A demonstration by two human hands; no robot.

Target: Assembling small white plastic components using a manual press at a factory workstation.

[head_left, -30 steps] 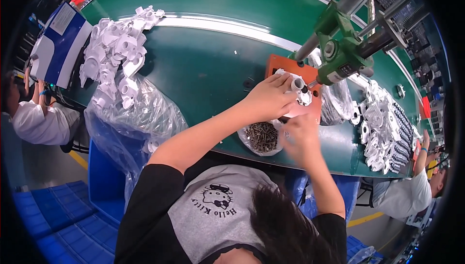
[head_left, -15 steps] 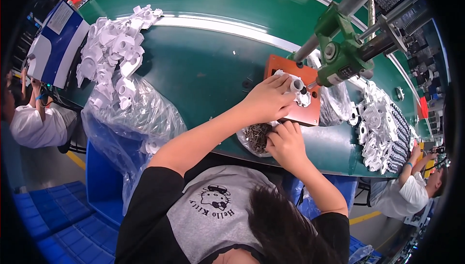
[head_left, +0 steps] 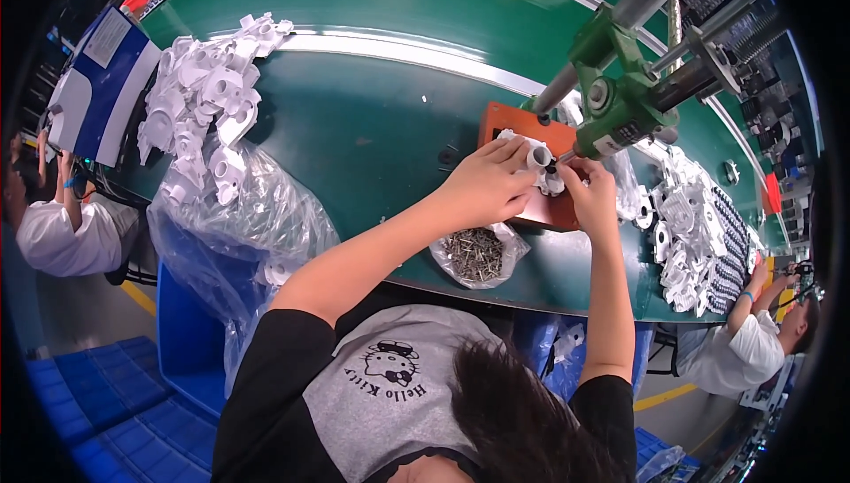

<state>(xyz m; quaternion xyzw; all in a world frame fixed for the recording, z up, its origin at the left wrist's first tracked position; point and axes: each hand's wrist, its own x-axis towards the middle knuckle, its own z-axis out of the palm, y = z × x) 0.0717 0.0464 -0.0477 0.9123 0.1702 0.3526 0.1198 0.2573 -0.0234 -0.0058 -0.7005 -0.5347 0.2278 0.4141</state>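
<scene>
A white plastic part (head_left: 537,156) with a round tube opening lies on an orange block (head_left: 506,117). My left hand (head_left: 490,184) grips this part from the left, fingers over its edge. At the part's right side, my right hand (head_left: 592,195) has thumb and fingertips pinched together, right beside a small black piece (head_left: 552,167). Whatever the pinch holds is too small to make out. Just above it, the tip of a green machine head (head_left: 611,102) points down toward the part. Near the table's front edge sits a clear plastic bag (head_left: 506,262) of loose metal screws (head_left: 474,251).
White plastic parts are heaped at left (head_left: 212,85) and right (head_left: 686,231). Blue bins (head_left: 190,324) stand below the left edge, with clear plastic sheeting (head_left: 274,195) over one. A blue-and-white machine (head_left: 102,85) is far left. One co-worker (head_left: 66,226) sits left, another (head_left: 739,350) right.
My right hand has moved from the bag of screws up and right to the white part under the machine tip. My left hand stays on the part.
</scene>
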